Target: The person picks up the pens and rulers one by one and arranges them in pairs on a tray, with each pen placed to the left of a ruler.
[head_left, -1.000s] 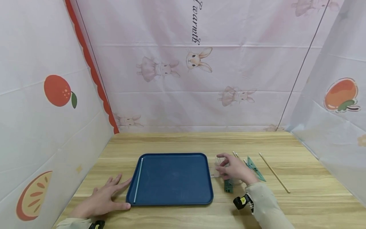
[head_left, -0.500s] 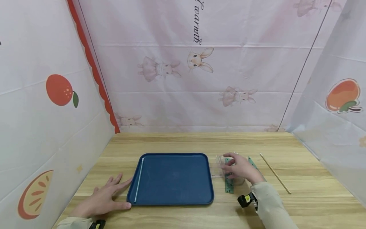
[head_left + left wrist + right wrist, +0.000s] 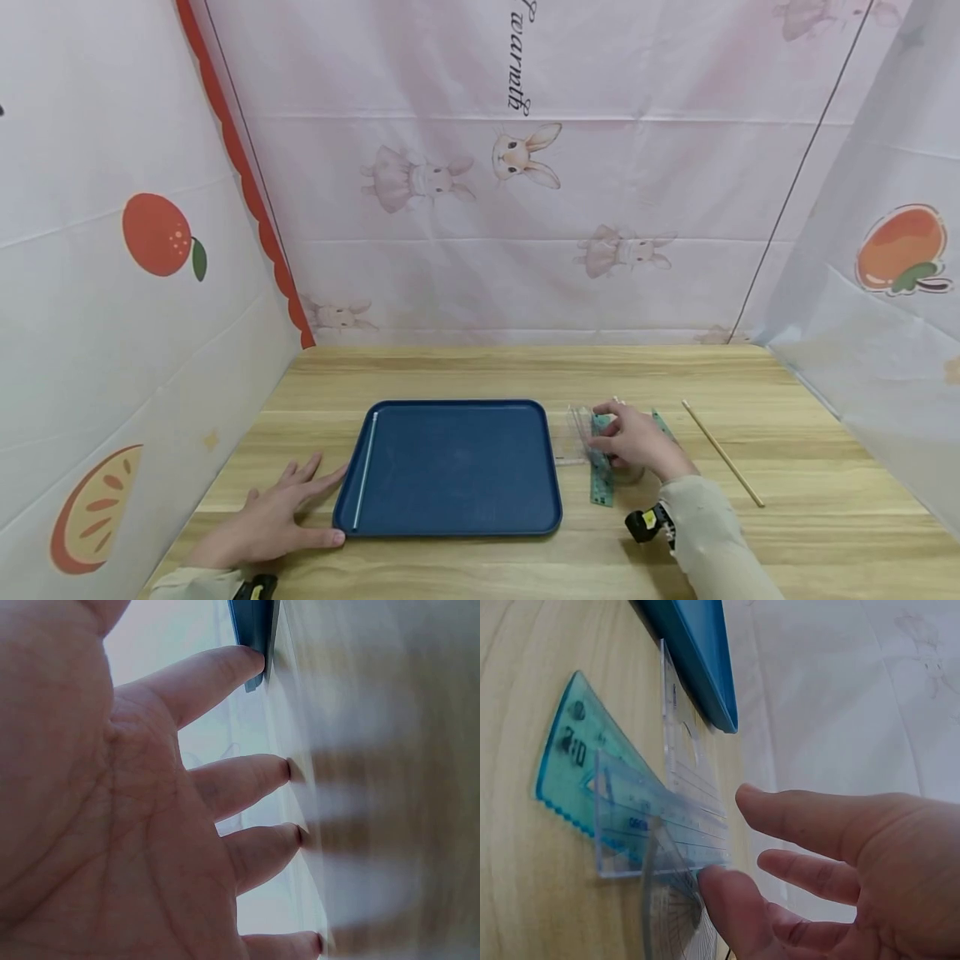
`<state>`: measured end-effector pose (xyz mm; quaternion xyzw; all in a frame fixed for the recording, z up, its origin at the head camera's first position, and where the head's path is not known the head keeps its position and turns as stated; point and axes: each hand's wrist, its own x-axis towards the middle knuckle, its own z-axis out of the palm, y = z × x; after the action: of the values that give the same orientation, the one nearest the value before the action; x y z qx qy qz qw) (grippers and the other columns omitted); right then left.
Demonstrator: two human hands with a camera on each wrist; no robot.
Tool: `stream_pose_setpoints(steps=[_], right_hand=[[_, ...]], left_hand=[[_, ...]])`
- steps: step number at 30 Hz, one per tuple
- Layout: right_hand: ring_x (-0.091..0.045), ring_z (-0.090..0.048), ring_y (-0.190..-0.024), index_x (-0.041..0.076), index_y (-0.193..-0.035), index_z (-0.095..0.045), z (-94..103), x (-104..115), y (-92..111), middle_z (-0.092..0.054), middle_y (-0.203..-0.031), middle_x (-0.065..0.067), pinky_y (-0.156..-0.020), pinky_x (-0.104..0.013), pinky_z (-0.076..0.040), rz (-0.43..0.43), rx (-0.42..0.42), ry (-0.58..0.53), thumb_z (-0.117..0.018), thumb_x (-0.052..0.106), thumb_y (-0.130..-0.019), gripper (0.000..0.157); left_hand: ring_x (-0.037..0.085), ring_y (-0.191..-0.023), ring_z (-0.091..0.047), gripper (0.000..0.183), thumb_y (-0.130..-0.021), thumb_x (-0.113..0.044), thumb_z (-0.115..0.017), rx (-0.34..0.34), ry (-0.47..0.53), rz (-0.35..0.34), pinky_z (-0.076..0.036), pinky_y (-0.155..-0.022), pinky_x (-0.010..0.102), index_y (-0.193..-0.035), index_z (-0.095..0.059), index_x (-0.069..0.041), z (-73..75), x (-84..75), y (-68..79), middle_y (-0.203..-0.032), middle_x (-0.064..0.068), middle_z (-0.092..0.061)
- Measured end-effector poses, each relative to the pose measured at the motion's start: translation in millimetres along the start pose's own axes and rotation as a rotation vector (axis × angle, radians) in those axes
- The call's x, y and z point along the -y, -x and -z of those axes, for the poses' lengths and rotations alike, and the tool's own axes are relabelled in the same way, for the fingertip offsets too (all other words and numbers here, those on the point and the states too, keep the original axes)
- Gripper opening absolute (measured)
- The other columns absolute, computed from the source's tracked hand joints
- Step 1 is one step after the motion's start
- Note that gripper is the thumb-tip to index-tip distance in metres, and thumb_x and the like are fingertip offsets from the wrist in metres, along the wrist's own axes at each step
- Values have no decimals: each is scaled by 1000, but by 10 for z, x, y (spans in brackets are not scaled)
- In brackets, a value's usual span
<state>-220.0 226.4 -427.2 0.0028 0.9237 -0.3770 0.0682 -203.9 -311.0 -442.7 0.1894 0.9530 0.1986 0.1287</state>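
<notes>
My left hand [image 3: 273, 521] lies spread beside the blue tray [image 3: 551, 500], its thumb at the near left corner and index finger at the left side. In the left wrist view, other fingertips [image 3: 277, 771] rest on the table. My right hand [image 3: 637, 442] is over the drawing tools, fingers bent but apart. Below it lies a green ruler [image 3: 602, 487]. Clear plastic pieces [image 3: 577, 429] lie between it and the tray. In the right wrist view, a clear ruler [image 3: 656, 840] crosses the green one, and one fingertip is right at a clear protractor [image 3: 679, 915].
A silvery pencil [image 3: 365, 471] lies along the tray's left side. To the right of my right hand is a gold pencil [image 3: 723, 454]. A green set square [image 3: 662, 423] shows partly behind that hand. Printed cloth [image 3: 487, 283] walls in the wooden table [image 3: 465, 375].
My right hand has shifted right, away from the tray, uncovering more of the green ruler and clear pieces and covering more of the green set square. My left hand stays put.
</notes>
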Motion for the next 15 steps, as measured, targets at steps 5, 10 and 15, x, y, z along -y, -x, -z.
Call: stream_pose_setpoints(steps=[5,10,15], right_hand=[[-19,-71,-73,-2,-153,-52,-26,-6,-25,-72,-113,-20,-67,-37,-62,-13,-22,66,-79,20,-99,64],[-22,-72,-86,-2,-152,-54,-18,-6,-41,-72,-117,-23,-74,-41,-62,-22,-31,121,-81,25,-97,66],[-25,-68,-90,-2,-150,-56,-2,-24,-42,-71,-116,-23,-76,-43,-60,-20,-49,153,-82,23,-96,65]], left_hand=[[74,-152,-14,97,-88,-63,-81,2,-14,20,-12,-95,102,-166,-44,-22,-2,1,-12,-172,37,-23],[74,-153,-13,97,-88,-63,-82,5,-13,24,-11,-95,102,-166,-44,-22,-6,3,-18,-172,37,-23],[74,-152,-13,96,-88,-63,-82,4,-11,21,-11,-95,102,-166,-44,-21,-8,2,-23,-172,38,-24]])
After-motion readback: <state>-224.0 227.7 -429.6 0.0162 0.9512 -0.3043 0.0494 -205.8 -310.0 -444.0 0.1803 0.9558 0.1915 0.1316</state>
